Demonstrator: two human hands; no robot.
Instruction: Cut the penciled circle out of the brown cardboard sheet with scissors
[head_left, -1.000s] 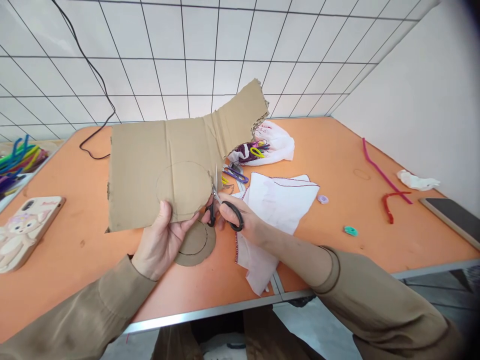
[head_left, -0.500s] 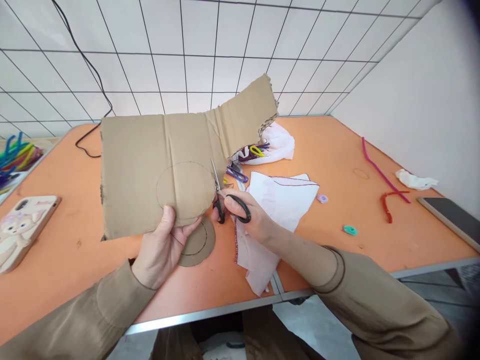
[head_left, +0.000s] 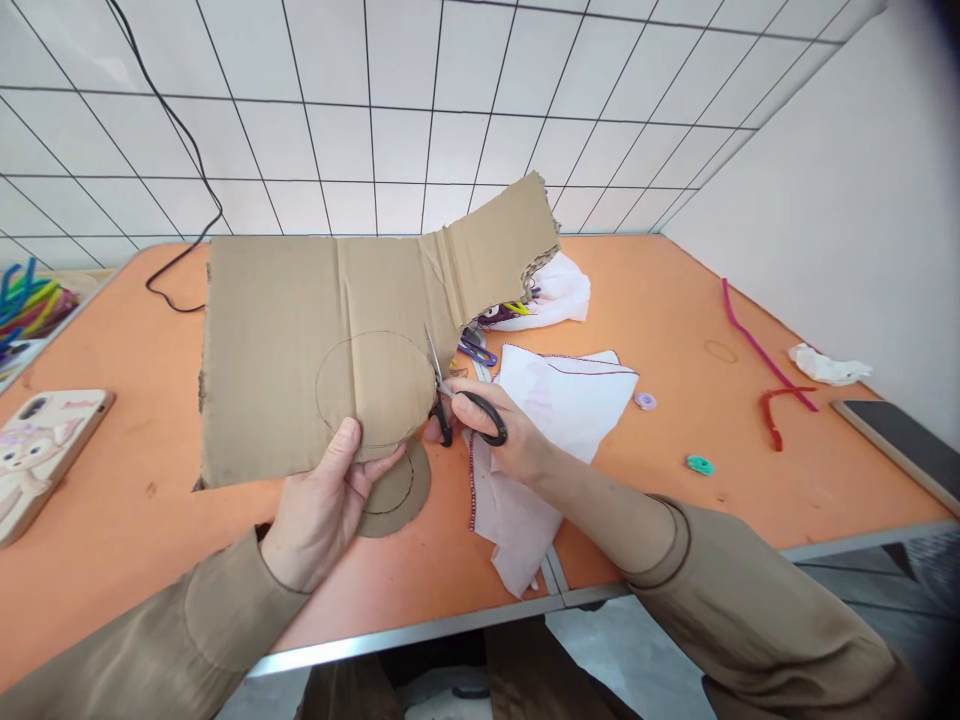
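My left hand (head_left: 322, 500) grips the lower edge of a large piece of brown cardboard (head_left: 270, 340), thumb on its front face. A circle is drawn on the cardboard, and its lower right rim is cut along the line. Black-handled scissors (head_left: 487, 418) are in my right hand (head_left: 517, 440), their blades at the circle's right side, one blade showing in front of the cardboard. Under the held piece, a round cardboard disc (head_left: 401, 510) with a dark curved line lies on the orange table (head_left: 420, 585), partly hidden.
White cloth (head_left: 562, 395) with dark red stitching lies right of centre, a white bundle (head_left: 566, 290) behind it. Phones lie at the left (head_left: 49, 455) and right (head_left: 900, 440). Purple (head_left: 645, 401) and green (head_left: 700, 465) coils and red pipe cleaners (head_left: 776, 410) are at the right.
The cardboard has tilted and shifted slightly down and to the right, along with my left hand. The scissors remain at the circle's right edge.
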